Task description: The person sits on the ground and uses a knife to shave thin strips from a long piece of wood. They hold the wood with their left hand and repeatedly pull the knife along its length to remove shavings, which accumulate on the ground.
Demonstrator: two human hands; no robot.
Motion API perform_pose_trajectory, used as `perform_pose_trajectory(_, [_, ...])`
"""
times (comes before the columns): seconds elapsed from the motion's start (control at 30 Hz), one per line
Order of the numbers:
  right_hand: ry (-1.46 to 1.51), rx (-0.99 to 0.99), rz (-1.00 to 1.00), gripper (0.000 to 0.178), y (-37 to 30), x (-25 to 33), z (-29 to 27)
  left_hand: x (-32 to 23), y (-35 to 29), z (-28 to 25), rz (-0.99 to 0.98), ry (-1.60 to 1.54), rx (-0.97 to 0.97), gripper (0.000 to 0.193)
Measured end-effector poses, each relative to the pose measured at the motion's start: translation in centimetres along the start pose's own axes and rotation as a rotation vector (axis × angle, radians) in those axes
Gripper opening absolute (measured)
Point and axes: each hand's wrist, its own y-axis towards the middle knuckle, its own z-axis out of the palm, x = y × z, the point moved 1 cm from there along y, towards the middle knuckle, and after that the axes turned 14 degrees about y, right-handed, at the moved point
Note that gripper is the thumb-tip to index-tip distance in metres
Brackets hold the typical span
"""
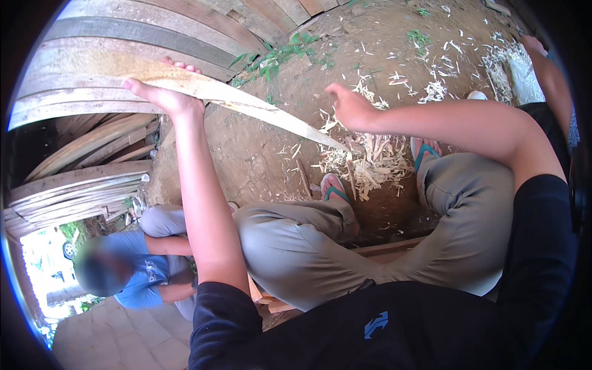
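Observation:
My left hand (176, 98) grips a long pale piece of wood (240, 98), thumb on the near side and fingertips over the far edge. The wood tapers to a narrow point, which slants down to the wood shavings (376, 157) between my feet. To the right of the wood, my right hand (356, 110) hovers above the shavings with its fingers curled in. Whether anything is inside that hand is hidden. It appears apart from the wood.
A plank wall (154, 21) stands at the upper left, above stacked boards (80, 185). A person in a blue shirt (139, 287) sits at the lower left. Another person's arm (550, 83) shows at the right edge. Shavings and green plants (277, 58) dot the dirt ground.

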Motion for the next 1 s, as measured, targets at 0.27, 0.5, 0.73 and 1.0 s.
perform_pose_trajectory(0.27, [-0.239, -0.026, 0.208, 0.047, 2.1, 7.1, -3.9, 3.4, -0.6, -0.1, -0.054, -0.134, 0.255, 0.104])
perform_pose_trajectory(0.5, [-0.86, 0.179, -0.017, 0.042, 1.7, 14.8, -12.2, 4.3, -0.6, -1.6, 0.004, -0.513, 0.428, 0.085])
perform_pose_trajectory(0.73, [-1.306, 0.229, -0.01, 0.035, -1.2, 18.8, -13.4, 3.9, -1.5, 0.0, 0.069, -0.418, 0.336, 0.072])
perform_pose_trajectory(1.0, [-1.212, 0.167, 0.031, 0.038, -2.8, 18.3, -10.1, 4.2, -0.7, 0.5, 0.466, -0.245, -0.19, 0.035])
